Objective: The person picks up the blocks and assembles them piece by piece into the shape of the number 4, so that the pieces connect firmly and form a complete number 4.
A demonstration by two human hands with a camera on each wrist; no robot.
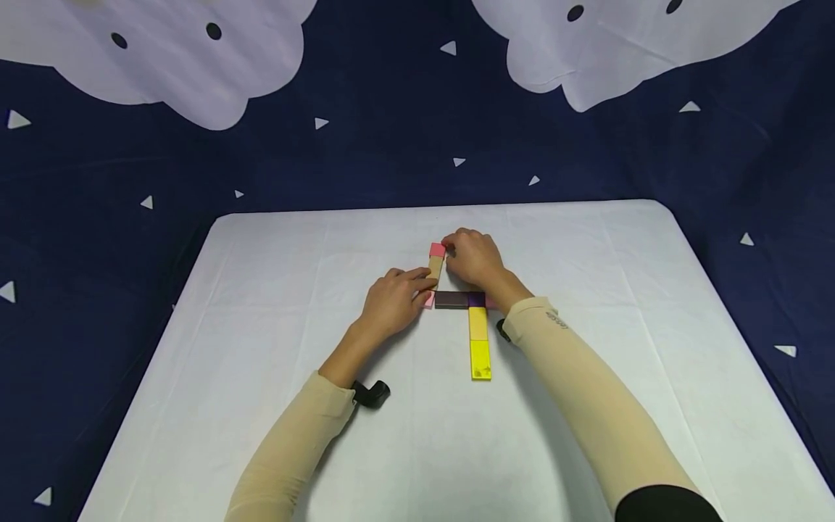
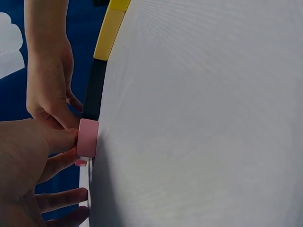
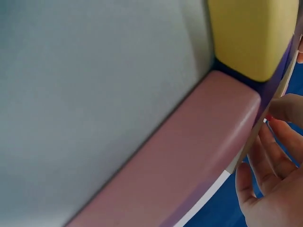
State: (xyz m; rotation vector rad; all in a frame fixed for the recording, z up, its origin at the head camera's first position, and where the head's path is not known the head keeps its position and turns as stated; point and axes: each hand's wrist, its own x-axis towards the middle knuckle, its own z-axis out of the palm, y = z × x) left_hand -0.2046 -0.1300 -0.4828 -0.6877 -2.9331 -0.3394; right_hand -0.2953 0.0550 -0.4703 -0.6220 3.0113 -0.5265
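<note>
In the head view, flat coloured blocks lie joined end to end on a white table. My left hand (image 1: 391,301) is at the left end, thumb touching the small pink block (image 2: 88,138) and fairly straight fingers resting on the tan block (image 1: 434,270). At the far end of the tan block, my right hand (image 1: 475,257) pinches a pinkish-red block (image 1: 437,249). Only a red bit of that block shows between thumb and finger in the right wrist view. A dark block (image 1: 451,299) runs right from the small pink one to a purple block (image 1: 477,299).
Two yellow blocks (image 1: 480,360) extend from the purple block toward the near edge. Another pink block (image 3: 175,156) adjoins the purple one on the right, partly behind my right wrist. The white table (image 1: 215,399) ends at a dark blue backdrop (image 1: 378,167) with clouds and triangles.
</note>
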